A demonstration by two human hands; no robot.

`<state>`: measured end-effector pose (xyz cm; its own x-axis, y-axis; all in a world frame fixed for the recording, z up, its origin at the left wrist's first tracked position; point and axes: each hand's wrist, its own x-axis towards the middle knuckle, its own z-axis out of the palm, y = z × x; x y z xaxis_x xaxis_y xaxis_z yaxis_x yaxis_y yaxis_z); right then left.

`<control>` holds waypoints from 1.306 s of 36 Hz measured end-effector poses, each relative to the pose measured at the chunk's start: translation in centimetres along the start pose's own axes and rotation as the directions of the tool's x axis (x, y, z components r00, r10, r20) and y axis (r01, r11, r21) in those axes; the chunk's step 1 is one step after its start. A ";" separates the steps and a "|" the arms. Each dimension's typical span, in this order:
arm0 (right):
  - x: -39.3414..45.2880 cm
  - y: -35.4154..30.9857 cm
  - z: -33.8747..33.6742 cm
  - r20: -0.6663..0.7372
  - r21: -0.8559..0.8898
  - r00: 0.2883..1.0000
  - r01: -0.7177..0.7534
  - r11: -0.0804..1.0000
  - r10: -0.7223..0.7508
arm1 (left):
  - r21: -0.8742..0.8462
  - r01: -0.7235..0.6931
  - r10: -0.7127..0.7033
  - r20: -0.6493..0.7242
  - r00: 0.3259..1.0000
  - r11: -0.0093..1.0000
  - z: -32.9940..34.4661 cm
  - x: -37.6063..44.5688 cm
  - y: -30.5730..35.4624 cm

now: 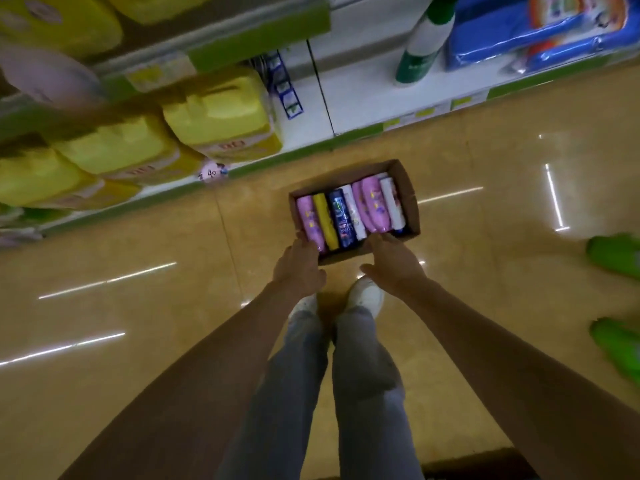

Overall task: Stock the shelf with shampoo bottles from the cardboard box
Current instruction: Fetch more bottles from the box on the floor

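At the far left, yellow wrapped packs (214, 112) crowd the lower shelf (304, 148), which runs with its green edge strip up toward the right. A small pale price tag (211, 173) hangs at that edge, just below the packs.

Moving inward, your left hand (300, 263) grips the near left corner of the cardboard box (410, 199), fingers curled over the rim and touching the pink bottle (309, 220) at the box's left end. The box is open-topped, and I cannot tell whether it rests on the tan floor (138, 306) or is just lifted. Inside it the shampoo bottles lie flat, side by side: after the pink one come a yellow bottle (326, 221), a dark blue bottle (343, 218), a white bottle (355, 213), another pink bottle (372, 207) and a white bottle at the right end (391, 202).

Your right hand (391, 263) holds the near right part of the rim, fingers reaching over the edge and thumb spread outward. Below the hands, your white shoes (367, 294) stand just behind the box.

Farther right, on the shelf, a green and white bottle (424, 43) stands beside blue wrapped packs (533, 32). Green objects (613, 254) sit at the far right edge.
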<state>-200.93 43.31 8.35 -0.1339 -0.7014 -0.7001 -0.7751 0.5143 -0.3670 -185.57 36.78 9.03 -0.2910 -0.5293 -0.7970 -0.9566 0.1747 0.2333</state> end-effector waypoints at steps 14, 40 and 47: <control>15.5 5.4 8.7 0.029 -0.175 0.992 0.128 0.976 -0.124 | 0.333 -0.176 0.185 0.004 0.983 0.926 8.9 17.0 -2.3; 24.1 6.3 11.7 0.176 -0.837 0.968 0.244 0.490 -0.182 | 0.748 -0.325 0.309 0.168 0.936 0.578 9.0 26.4 -2.8; 16.3 5.2 5.9 0.049 -0.584 0.996 -0.037 0.811 0.080 | 0.569 -0.238 0.239 0.075 0.968 0.787 4.7 18.4 -2.0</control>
<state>-203.49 37.52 -8.58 -0.1652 -0.6331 -0.7562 -0.9843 0.1548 0.0854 -188.94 30.64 -8.69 -0.5088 -0.4089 -0.7576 -0.6749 0.7357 0.0562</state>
